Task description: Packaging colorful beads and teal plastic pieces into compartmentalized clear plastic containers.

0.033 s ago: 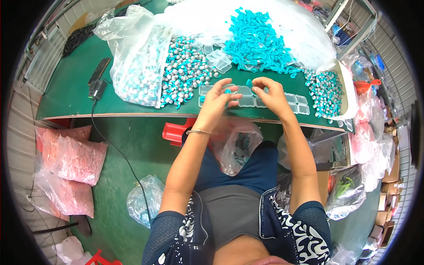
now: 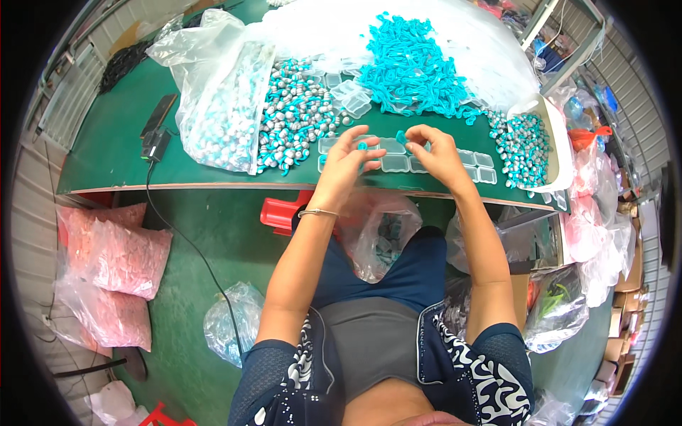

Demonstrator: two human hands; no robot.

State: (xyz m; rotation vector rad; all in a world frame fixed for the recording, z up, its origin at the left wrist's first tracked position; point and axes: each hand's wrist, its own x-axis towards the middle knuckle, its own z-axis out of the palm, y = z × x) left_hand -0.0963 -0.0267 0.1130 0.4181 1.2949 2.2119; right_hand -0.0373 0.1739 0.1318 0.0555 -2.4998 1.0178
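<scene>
A clear plastic compartment box (image 2: pixel 395 164) lies along the near edge of the green table, its small cells in two rows. Over its left part is my left hand (image 2: pixel 342 160), fingers spread apart. A small teal piece (image 2: pixel 362 145) shows between those fingers; whether it touches them or lies in a cell I cannot make out. My right hand (image 2: pixel 437 156) is above the middle of the box, thumb and forefinger pinched on a small teal piece (image 2: pixel 401 136). Another bit of teal shows in a cell beside my left hand.
Silver-and-teal beads (image 2: pixel 302 113) lie heaped to the left, beside a clear bag (image 2: pixel 220 106) of more. Teal cord-like pieces (image 2: pixel 412 67) are piled at the back. A white tray (image 2: pixel 561 142) of small beads stands right; spare clear boxes (image 2: pixel 352 98) lie behind my hands.
My left hand and the teal piece by its fingers have shifted very slightly left. My right hand keeps its pinch almost in the same place.
</scene>
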